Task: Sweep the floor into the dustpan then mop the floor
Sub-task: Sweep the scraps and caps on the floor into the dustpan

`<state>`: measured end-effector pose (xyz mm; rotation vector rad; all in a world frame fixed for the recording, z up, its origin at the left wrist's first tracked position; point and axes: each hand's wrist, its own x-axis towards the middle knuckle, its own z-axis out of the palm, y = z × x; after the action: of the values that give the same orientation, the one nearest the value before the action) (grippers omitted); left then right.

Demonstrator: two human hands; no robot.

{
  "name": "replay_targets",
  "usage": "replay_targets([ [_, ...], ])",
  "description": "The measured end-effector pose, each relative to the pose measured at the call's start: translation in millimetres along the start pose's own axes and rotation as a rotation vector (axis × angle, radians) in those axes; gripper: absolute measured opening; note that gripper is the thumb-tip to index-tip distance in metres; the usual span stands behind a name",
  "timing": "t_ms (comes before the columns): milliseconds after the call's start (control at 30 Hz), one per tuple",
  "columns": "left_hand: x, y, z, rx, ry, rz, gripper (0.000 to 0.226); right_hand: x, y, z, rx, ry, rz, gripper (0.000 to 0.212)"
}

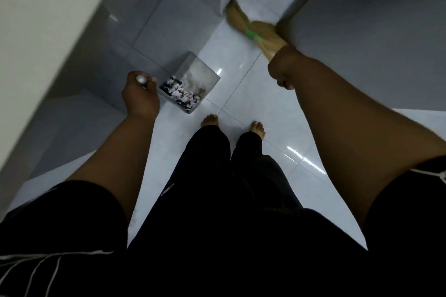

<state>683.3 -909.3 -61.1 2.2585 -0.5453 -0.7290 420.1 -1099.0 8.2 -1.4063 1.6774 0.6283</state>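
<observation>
Seen from the head, the left hand (141, 96) curls its fingers round the handle (140, 79) of the dustpan (204, 71), holding it just ahead of the feet, likely so its paper scraps (181, 95) stay in. The right hand (281, 72) is clenched tight on the broom (255, 35), whose bristles reach into the corner (226, 13), probably after leftover dust.

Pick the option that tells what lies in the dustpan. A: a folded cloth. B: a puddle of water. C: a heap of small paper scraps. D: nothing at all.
C: small black, white and coloured scraps are heaped at the near end of the dustpan, whose handle the left hand grips, while the right hand holds the broom.
</observation>
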Motion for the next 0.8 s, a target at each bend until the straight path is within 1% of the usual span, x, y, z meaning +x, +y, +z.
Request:
replay_targets([
  [33,1.2,0.4,0.9,0.01,0.005,0.003,0.022,-6.3,0.0,-1.0,-0.02,-0.018,0.015,0.02],
  [67,2.8,-0.3,1.2,0.019,0.006,0.001,0.018,-15.5,5.6,-2.7,-0.051,-0.053,0.053,0.014],
  [100,4.3,-1.4,1.1,0.014,0.004,-0.011,0.016,-25.3,15.9,-6.2,-0.076,-0.068,0.083,0.014],
  [167,7.1,-3.4,-0.8,-0.034,-0.014,-0.053,0.016,-45.4,42.8,-18.5,-0.062,-0.027,0.09,0.027],
  [233,9.4,-2.1,-5.4,-0.038,-0.021,-0.066,0.023,-72.0,69.6,-31.9,-0.073,0.012,0.07,0.036],
  [333,10.9,-0.5,-14.7,-0.048,-0.031,-0.077,0.034,-105.3,98.4,-44.0,-0.028,0.033,0.044,0.04],
  [433,11.4,-3.8,-22.8,0.005,-0.026,-0.05,0.023,-111.0,114.4,-51.5,0.021,0.075,0.053,0.041],
  [500,13.0,-7.9,-26.1,0.007,-0.032,-0.035,0.015,-102.1,112.0,-49.8,0.003,0.099,0.057,0.042],
  [633,12.1,-11.6,-29.8,0.056,-0.043,-0.013,0.012,-69.8,90.3,-24.1,-0.071,0.132,0.056,0.034],
  [733,5.6,-11.1,-30.7,0.107,-0.041,0.028,0.006,-59.5,71.1,4.5,-0.001,0.054,0.064,0.034],
  [800,0.4,-8.3,-29.6,0.129,-0.047,0.043,0.008,-61.5,61.2,20.2,0.047,-0.019,0.055,0.037],
])
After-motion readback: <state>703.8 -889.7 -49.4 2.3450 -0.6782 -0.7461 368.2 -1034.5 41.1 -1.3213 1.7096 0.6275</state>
